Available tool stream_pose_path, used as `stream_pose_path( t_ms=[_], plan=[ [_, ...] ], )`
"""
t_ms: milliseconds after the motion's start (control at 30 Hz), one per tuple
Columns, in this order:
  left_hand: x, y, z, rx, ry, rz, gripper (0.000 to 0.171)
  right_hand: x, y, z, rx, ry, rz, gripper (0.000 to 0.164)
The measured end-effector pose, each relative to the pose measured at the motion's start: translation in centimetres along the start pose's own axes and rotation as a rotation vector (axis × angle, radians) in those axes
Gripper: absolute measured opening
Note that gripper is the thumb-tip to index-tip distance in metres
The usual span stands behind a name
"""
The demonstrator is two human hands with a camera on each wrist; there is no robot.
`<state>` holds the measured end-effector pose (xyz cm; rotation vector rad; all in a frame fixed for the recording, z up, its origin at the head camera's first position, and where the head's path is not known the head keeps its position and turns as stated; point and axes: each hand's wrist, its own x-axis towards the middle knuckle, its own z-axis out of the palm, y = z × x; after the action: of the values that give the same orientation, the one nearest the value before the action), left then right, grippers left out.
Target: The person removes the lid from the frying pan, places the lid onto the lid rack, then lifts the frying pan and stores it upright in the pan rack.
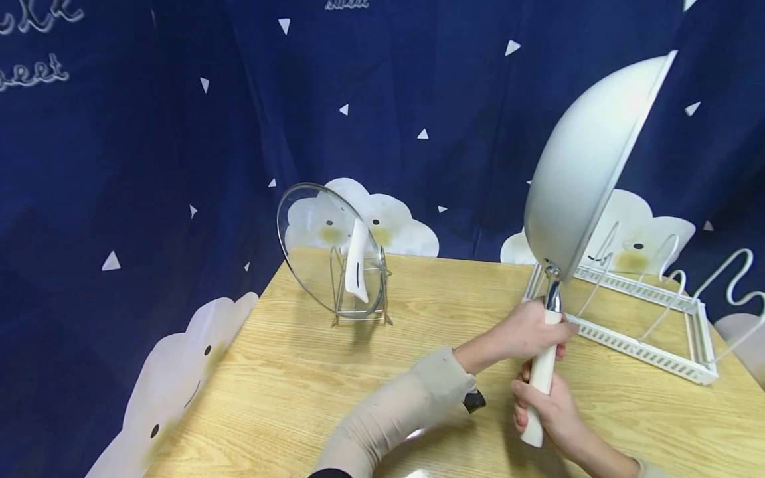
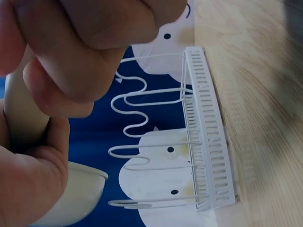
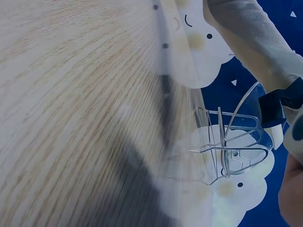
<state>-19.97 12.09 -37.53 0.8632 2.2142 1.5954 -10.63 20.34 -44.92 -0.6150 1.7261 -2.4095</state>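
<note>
A white wok (image 1: 588, 159) is held up on edge above the table's right side, its outer side facing left and its long white handle (image 1: 542, 362) pointing down. My left hand (image 1: 532, 330) grips that handle close to the metal neck. Lower down, near the handle's end, my right hand (image 1: 552, 405) is wrapped round it. In the left wrist view, fingers (image 2: 80, 52) curl about the handle, with part of the wok (image 2: 78, 196) below. Just behind the wok stands a white wire pan rack (image 1: 651, 342), partly hidden by it.
At the table's back left, a small metal wire stand (image 1: 358, 315) holds a glass lid (image 1: 305, 245) with a white handle, tilted upright. The wooden table (image 1: 287, 378) reaches a dark blue curtain (image 1: 382, 146) printed with clouds and triangles.
</note>
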Motion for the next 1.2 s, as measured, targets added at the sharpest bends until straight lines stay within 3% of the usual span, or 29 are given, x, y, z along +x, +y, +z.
stream_pose_path(
  t_ms=[200,467,667,933,1200],
  plan=[
    [0.5,0.4,1.0,0.079,0.053,-0.037,0.032,-0.2,-0.7,-0.6,0.025,0.013,0.071,0.026],
    [1.0,0.9,1.9,0.084,0.085,-0.108,0.029,-0.4,-1.3,-0.9,0.03,0.065,0.134,0.019],
    [1.4,0.8,2.5,0.127,0.118,-0.12,0.031,-0.5,-1.1,-1.4,0.062,0.035,0.099,0.024],
    [1.8,0.7,3.4,0.125,0.116,-0.119,0.029,-0.7,-0.5,-2.4,0.229,-0.084,-0.025,0.032],
    [2.3,0.7,4.5,0.109,0.119,-0.165,0.03,-1.0,-0.5,-2.9,0.38,-0.152,-0.071,0.036]
  ],
)
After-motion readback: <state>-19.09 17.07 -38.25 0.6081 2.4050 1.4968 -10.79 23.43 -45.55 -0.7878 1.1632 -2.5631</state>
